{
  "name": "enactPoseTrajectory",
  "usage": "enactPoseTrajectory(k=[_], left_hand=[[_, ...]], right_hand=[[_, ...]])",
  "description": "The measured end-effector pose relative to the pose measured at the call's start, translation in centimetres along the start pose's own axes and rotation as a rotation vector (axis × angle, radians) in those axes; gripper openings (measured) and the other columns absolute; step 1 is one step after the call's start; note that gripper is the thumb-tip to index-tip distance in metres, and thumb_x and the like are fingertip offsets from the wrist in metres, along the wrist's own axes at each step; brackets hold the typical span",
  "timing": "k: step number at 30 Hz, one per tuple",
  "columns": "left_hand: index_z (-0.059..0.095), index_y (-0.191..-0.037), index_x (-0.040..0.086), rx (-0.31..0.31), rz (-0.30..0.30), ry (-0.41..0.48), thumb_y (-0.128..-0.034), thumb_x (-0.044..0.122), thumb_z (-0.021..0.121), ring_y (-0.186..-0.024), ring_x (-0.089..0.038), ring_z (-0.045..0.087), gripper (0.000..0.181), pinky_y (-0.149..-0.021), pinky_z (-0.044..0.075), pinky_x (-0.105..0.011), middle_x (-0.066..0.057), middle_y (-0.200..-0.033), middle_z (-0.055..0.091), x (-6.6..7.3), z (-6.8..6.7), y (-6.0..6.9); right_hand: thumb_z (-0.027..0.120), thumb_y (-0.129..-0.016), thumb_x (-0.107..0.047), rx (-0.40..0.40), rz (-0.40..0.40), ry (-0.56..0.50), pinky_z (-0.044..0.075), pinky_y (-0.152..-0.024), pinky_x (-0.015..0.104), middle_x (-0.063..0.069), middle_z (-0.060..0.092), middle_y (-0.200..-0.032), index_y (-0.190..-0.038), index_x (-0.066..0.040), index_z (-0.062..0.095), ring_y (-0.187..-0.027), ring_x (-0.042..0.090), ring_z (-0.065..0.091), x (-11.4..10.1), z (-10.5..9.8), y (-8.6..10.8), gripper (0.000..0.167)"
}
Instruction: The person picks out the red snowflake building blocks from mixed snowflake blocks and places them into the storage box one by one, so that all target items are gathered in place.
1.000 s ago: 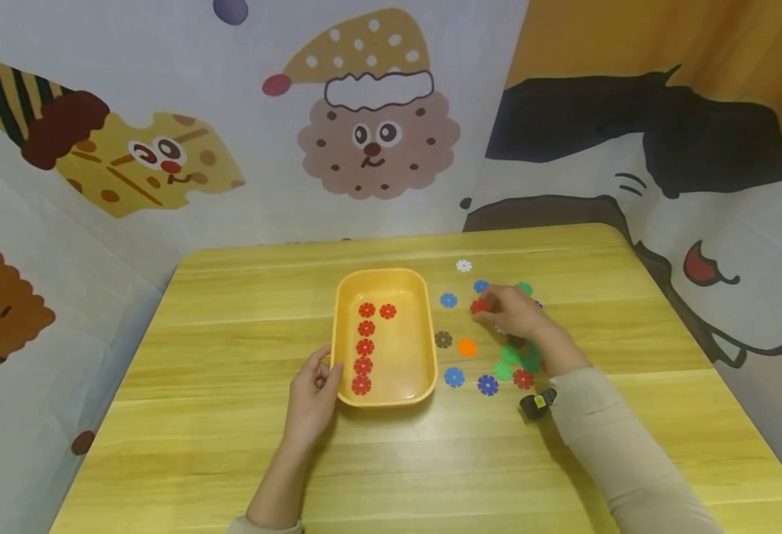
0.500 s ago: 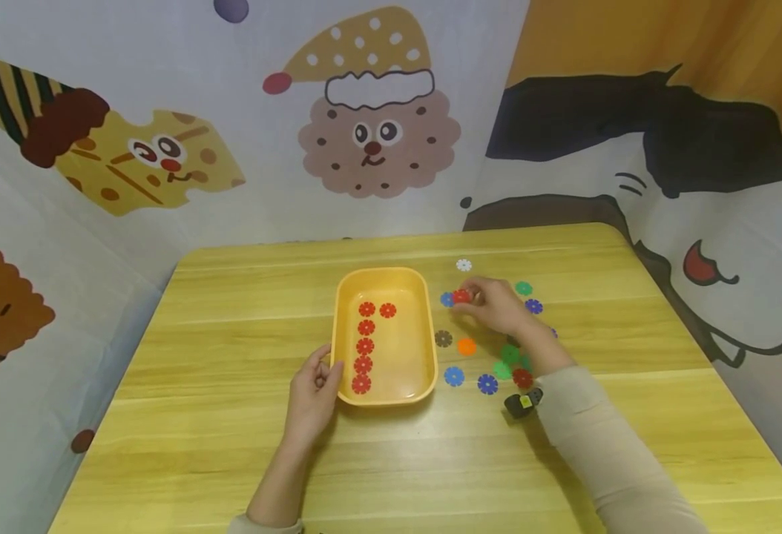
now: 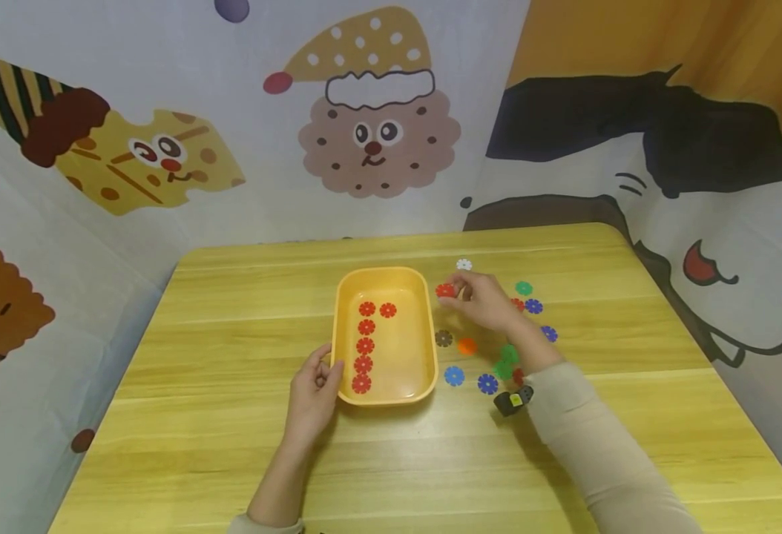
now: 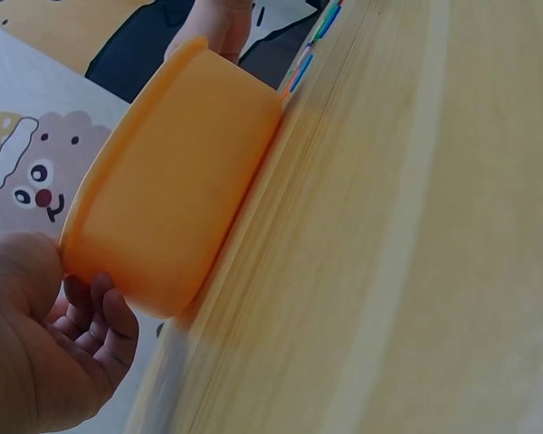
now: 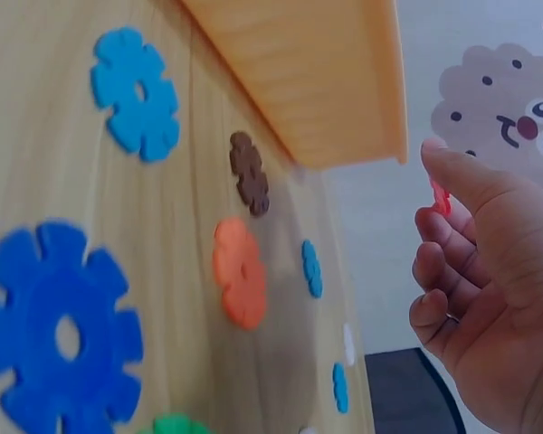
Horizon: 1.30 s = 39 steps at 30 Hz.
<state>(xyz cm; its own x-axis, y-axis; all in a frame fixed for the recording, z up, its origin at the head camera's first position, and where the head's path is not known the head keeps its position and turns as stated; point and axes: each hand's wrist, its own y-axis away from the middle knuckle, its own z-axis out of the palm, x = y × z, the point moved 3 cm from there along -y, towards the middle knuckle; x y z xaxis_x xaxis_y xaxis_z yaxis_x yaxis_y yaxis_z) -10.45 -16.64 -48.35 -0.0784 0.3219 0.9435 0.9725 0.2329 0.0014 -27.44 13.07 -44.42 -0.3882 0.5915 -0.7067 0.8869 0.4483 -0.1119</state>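
In the head view my left hand (image 3: 312, 393) holds the left rim of a yellow plastic tray (image 3: 407, 348), thumb over the edge and fingers outside. Inside the tray, red snowflake discs (image 3: 365, 346) form a column on the left, with one more beside the top one. My right hand (image 3: 487, 300) pinches another red snowflake disc (image 3: 445, 290) between thumb and fingers, just right of the tray's far right side. The right wrist view shows this disc (image 5: 441, 196) edge-on, partly hidden by the thumb. In the left wrist view the curled fingers (image 4: 100, 325) touch the tray's outer wall (image 4: 172, 181).
Loose snowflake discs lie right of the tray: brown (image 3: 444, 338), orange (image 3: 467, 346), light blue (image 3: 454, 376), dark blue (image 3: 487, 383), white (image 3: 464, 265), and several others partly under the right arm. A black wrist camera (image 3: 513, 400) sits by the right sleeve. A cartoon-print cloth hangs behind the table.
My right hand has moved left toward the tray with the red snowflake disc, uncovering discs on the right. The left hand and tray have stayed put.
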Motion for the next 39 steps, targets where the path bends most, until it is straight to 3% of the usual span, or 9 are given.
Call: enactPoseTrajectory(k=[7,18,24,39], left_hand=[[0.055,-0.141,0.000,-0.001,-0.005,0.015,-0.1013,0.016,0.063,-0.061,-0.011,0.046,0.043,-0.051,0.040,-0.021,-0.006,-0.075,0.052,0.0,0.0,0.0],[0.054,-0.141,-0.001,0.006,0.001,0.011,-0.1008,0.014,0.063,-0.061,-0.012,0.045,0.044,-0.051,0.038,-0.020,-0.005,-0.075,0.052,0.0,0.0,0.1],[0.054,-0.141,-0.001,0.007,0.001,0.016,-0.1007,0.013,0.063,-0.060,-0.012,0.045,0.044,-0.052,0.039,-0.020,-0.005,-0.075,0.053,-0.1,0.1,0.1],[0.054,-0.141,0.000,-0.002,-0.002,0.023,-0.1003,0.013,0.064,-0.061,-0.012,0.046,0.044,-0.052,0.039,-0.020,-0.006,-0.075,0.053,-0.1,0.1,-0.1]], right_hand=[[0.077,-0.092,-0.027,-0.028,0.014,-0.047,0.053,-0.068,0.034,0.008,0.063,-0.098,-0.117,-0.006,0.066,-0.081,0.023,0.059,-1.6,0.6,-0.3,0.035],[0.077,-0.092,-0.022,-0.044,-0.086,-0.057,0.052,-0.063,0.030,0.006,0.064,-0.094,-0.118,0.000,0.065,-0.072,0.019,0.057,-3.6,1.8,-0.9,0.036],[0.077,-0.091,-0.022,-0.064,-0.094,-0.060,0.052,-0.067,0.030,0.007,0.065,-0.095,-0.120,0.001,0.065,-0.075,0.018,0.058,-4.6,2.6,-1.4,0.039],[0.080,-0.089,-0.024,-0.168,-0.194,0.076,0.052,-0.068,0.030,0.009,0.068,-0.099,-0.118,-0.001,0.065,-0.070,0.015,0.058,-7.4,5.5,-2.8,0.040]])
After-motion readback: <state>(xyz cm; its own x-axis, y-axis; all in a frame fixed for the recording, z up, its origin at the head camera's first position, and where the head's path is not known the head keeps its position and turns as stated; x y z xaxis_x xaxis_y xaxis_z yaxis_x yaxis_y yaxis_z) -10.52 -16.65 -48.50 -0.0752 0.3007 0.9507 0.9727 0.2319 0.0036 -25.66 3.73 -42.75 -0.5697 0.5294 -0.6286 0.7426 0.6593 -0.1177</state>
